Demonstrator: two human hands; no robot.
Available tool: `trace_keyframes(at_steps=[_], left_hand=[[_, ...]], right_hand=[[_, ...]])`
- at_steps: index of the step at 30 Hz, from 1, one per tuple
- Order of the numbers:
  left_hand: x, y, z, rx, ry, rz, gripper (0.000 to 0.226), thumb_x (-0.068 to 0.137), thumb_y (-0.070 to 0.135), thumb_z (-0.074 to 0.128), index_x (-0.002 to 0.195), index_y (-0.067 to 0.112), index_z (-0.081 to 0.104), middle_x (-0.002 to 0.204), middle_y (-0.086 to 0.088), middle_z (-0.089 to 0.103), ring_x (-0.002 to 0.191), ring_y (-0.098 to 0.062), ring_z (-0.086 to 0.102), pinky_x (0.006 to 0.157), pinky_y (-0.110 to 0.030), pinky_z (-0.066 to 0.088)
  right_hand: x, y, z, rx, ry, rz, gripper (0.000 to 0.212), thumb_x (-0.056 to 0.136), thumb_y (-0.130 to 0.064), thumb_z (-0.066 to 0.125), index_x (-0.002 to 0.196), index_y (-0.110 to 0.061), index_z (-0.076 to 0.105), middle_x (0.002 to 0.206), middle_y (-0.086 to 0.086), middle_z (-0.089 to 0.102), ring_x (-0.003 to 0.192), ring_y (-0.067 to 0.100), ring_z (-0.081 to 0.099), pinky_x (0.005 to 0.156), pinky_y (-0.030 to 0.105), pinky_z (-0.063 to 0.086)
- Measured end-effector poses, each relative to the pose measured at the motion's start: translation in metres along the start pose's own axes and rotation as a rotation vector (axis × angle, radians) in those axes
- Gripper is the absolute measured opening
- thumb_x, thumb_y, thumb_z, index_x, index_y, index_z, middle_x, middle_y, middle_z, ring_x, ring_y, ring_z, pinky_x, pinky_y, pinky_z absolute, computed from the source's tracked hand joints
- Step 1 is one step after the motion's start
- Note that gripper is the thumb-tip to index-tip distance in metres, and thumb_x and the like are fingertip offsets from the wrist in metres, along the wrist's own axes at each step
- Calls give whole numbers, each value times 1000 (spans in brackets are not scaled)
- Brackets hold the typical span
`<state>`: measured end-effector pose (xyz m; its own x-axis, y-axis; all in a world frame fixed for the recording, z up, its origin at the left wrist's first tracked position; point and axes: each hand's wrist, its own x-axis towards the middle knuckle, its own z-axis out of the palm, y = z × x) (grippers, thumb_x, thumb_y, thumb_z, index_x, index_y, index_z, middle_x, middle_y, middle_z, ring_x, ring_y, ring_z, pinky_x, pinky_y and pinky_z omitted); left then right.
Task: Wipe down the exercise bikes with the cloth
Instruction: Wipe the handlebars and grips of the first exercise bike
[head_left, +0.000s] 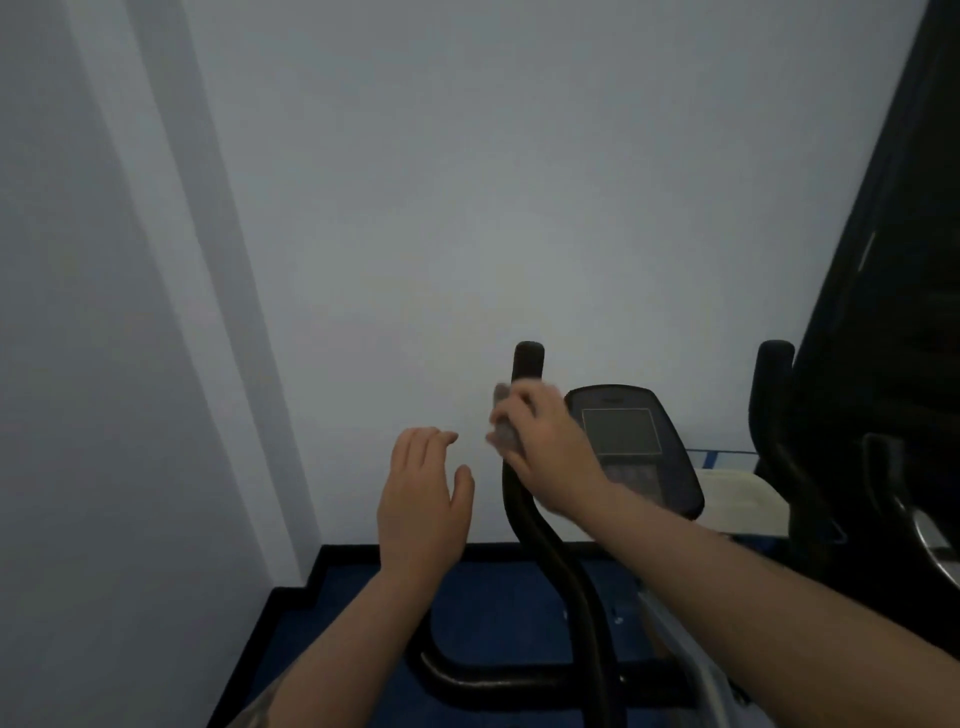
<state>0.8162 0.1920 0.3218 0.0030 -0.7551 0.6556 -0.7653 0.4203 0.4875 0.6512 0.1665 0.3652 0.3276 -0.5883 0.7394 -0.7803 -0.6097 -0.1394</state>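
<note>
Bikes stand ahead of us against a pale wall (467, 182): the near bike (561, 587) at lower centre, and a second dark machine (883, 364) rising along the right edge. We are wiping the left handlebar (527, 364) of the near bike, an upright black tube that curves down toward the frame. Beside it to the right sits the console (631, 441), its grey screen unlit. Blue floor (493, 603) shows beneath.

As for progress, we judge the job is in its early or middle part. One handlebar is under the cloth; the console, the right handlebar (774, 379) and the lower frame carry no visible sign of wiping either way, and the second machine looks untouched. We cannot tell from here how many bikes remain.

No containers are in view. A pale folded towel-like thing (737, 493) lies behind the console; what it rests on is hidden.

Our right hand (545, 447) is curled round the handlebar just below its top, with the grey cloth (504, 415) bunched between fingers and tube. Our left hand (421, 499) hovers just beside the bar, fingers straight and together, holding nothing.
</note>
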Motion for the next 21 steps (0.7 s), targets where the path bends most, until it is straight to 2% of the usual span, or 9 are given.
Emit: trace_keyframes(at_steps=[2,4,7,10,12,14,16,19,21], left_hand=[[0,-2,0,-7,7,11,29,92,17,56,122,13,56,121,2,52,121,-13,42,88,-28,47],[2,-2,-1,-10,6,17,28,92,16,56,120,13,57,121,2,52,122,-14,43,88,-29,48],[2,-2,-1,-2,4,13,28,92,15,57,120,11,58,121,1,52,121,-15,44,87,-27,46],[0,0,-2,-3,-7,10,27,93,15,56,120,11,57,120,1,52,121,-14,42,88,-26,44],[0,0,-2,1,-6,10,27,93,17,56,119,12,57,119,2,52,120,-12,42,85,-26,46],[1,-1,-1,7,1,6,27,93,17,56,119,13,57,119,3,51,119,-12,42,82,-25,45],[2,0,0,11,3,4,27,92,17,56,119,13,57,119,3,52,119,-11,42,81,-23,43],[3,0,0,21,1,-1,26,92,18,56,118,12,58,119,2,52,119,-10,41,81,-22,40],[2,0,0,22,0,2,25,92,17,56,117,12,58,118,1,53,119,-11,41,82,-21,39]], right_hand=[[-14,4,1,46,-40,-72,21,92,-23,65,104,-6,61,114,7,49,101,19,50,74,42,54],[4,8,-9,79,100,-32,24,93,-30,60,104,-10,59,113,1,44,97,11,48,71,32,53],[47,8,-19,238,424,324,27,94,-34,56,112,-14,52,116,-5,37,98,2,45,80,21,46],[43,2,2,486,356,642,34,100,-36,48,126,-15,43,121,-4,35,94,-17,39,79,6,36],[10,-3,21,421,210,668,31,100,-42,44,121,-19,42,118,-1,36,91,-11,42,76,12,40],[-10,-3,21,456,105,687,27,99,-44,45,109,-19,47,116,9,46,87,9,52,72,33,51],[7,5,6,566,187,745,20,98,-45,48,100,-26,55,116,15,51,93,25,57,75,45,55],[50,3,-10,677,390,786,16,99,-38,49,90,-25,53,119,15,52,99,25,55,93,49,51],[53,-8,-1,783,385,790,17,100,-35,48,101,-18,50,113,18,55,93,26,54,92,40,50]])
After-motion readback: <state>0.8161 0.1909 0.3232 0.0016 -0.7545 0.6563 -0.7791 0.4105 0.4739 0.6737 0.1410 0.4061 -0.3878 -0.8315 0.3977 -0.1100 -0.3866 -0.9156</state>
